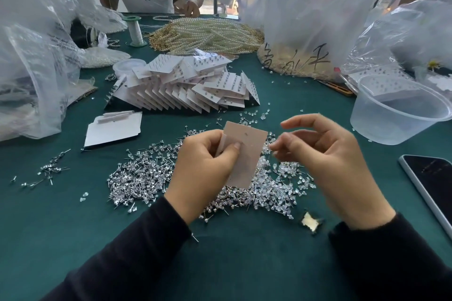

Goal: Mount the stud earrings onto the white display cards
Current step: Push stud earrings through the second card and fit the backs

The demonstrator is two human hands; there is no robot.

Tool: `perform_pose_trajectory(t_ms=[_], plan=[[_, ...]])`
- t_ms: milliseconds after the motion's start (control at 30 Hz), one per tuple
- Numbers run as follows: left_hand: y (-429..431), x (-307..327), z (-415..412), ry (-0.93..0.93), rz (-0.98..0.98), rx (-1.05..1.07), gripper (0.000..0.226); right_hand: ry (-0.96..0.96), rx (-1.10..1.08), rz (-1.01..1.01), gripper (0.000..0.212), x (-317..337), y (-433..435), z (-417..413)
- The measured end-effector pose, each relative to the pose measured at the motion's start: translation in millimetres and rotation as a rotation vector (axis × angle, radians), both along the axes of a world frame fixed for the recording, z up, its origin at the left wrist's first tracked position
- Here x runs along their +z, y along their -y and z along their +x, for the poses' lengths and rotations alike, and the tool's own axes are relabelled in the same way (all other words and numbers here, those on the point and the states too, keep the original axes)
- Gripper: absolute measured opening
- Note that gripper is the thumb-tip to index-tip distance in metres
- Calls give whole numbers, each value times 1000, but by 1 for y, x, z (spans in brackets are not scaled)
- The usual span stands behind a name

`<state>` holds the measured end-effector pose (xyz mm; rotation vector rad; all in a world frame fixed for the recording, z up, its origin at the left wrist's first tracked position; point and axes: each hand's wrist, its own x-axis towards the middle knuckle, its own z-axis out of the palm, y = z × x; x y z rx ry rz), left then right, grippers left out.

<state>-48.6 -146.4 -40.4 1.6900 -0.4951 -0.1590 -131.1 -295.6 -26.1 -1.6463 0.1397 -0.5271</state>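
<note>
My left hand (205,166) grips a white display card (247,154) upright by its left edge, thumb pressed on its face. My right hand (327,154) hovers just right of the card with its fingers curled; thumb and middle finger come together near the card's right edge, and anything pinched there is too small to see. Under both hands lies a wide heap of silver stud earrings (146,173) and clear backs on the green table (244,252). A pile of filled cards (186,85) sits behind, and blank cards (115,127) lie to the left.
A clear plastic tub (396,115) stands at the right, a phone (433,186) near the right edge. Plastic bags crowd both sides and the back. Pearl strands (208,34) and a thread spool (135,29) lie beyond; another person works across the table.
</note>
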Motion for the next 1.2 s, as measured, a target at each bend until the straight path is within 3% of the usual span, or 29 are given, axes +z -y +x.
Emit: perform_pose_trajectory(t_ms=[100,167,300,700,833,1033,1200], plan=[[-4,-3,7,-164,-67,39,14,-194,-44,-554,10,-2,26,-7],[-6,-2,8,-229,-91,39,18,-312,12,-756,15,-8,33,-14],[-6,0,8,-260,-59,40,21,-379,134,-848,16,-15,31,-19],[-4,-3,4,-182,23,1,14,-480,150,-1115,5,-21,19,-5],[-5,-4,5,-170,29,-3,15,-484,156,-1062,9,-18,21,-5],[-5,-4,5,-187,29,3,17,-348,-51,-787,17,-11,31,-10],[-4,-6,5,-198,35,-6,15,-256,-39,-465,14,-11,29,-7]])
